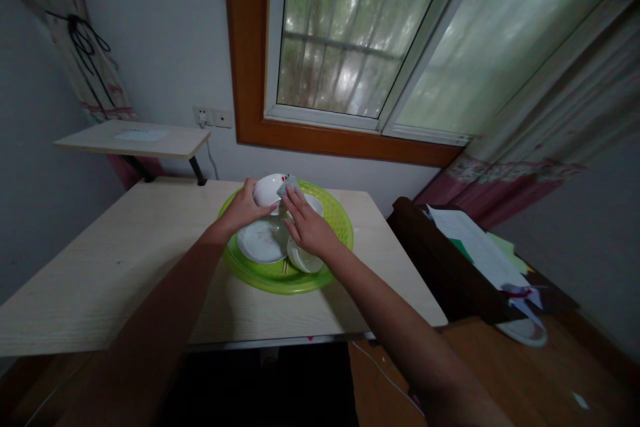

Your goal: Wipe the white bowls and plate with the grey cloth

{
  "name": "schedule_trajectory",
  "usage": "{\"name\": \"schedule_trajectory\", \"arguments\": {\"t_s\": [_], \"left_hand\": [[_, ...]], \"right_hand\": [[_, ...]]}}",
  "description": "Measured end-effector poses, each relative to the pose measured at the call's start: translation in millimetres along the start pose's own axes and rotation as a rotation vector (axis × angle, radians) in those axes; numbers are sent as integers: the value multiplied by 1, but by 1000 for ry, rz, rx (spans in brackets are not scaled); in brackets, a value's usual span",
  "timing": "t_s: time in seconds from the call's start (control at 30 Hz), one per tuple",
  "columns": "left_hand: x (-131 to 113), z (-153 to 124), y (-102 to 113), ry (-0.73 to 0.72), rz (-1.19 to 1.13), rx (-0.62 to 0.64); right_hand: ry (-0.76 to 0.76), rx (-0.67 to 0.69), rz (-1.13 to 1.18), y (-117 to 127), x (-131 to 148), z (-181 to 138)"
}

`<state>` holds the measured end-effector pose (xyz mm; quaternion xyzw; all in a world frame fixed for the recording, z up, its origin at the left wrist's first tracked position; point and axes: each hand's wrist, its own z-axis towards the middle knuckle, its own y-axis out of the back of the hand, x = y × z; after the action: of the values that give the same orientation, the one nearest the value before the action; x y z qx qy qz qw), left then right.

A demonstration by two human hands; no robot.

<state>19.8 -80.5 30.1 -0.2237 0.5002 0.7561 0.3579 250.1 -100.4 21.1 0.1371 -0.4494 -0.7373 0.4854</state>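
A round green basin (327, 203) sits on the wooden table (125, 260) and holds white dishes. My left hand (243, 207) grips a small white bowl (267, 188) with a red mark and tilts it above the basin. My right hand (307, 223) pinches a small grey cloth (289, 184) against the bowl's rim. Below the hands lie a white plate (263, 241) and another white bowl (305, 260) at the basin's near right. A further white dish (315, 203) shows behind my right hand.
A small raised shelf (135, 139) stands at the table's far left, under a wall socket (213, 117). A dark cabinet (450, 267) with papers (475, 240) stands to the right. A window (360, 33) and curtains fill the wall ahead.
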Motion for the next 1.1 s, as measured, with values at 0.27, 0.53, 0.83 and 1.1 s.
{"name": "schedule_trajectory", "arguments": {"t_s": [0.27,0.53,0.83,1.1], "left_hand": [[12,6,-2,46,-6,-93],[14,7,-2,51,19,-85],[6,3,-1,-20,31,-4],[8,4,-2,-2,-10,-60]], "right_hand": [[-218,23,293,-13,-20,-8],[-238,63,380,-18,-26,-12],[-24,31,133,-1,-7,-5],[-65,-11,211,0,0,-3]]}}
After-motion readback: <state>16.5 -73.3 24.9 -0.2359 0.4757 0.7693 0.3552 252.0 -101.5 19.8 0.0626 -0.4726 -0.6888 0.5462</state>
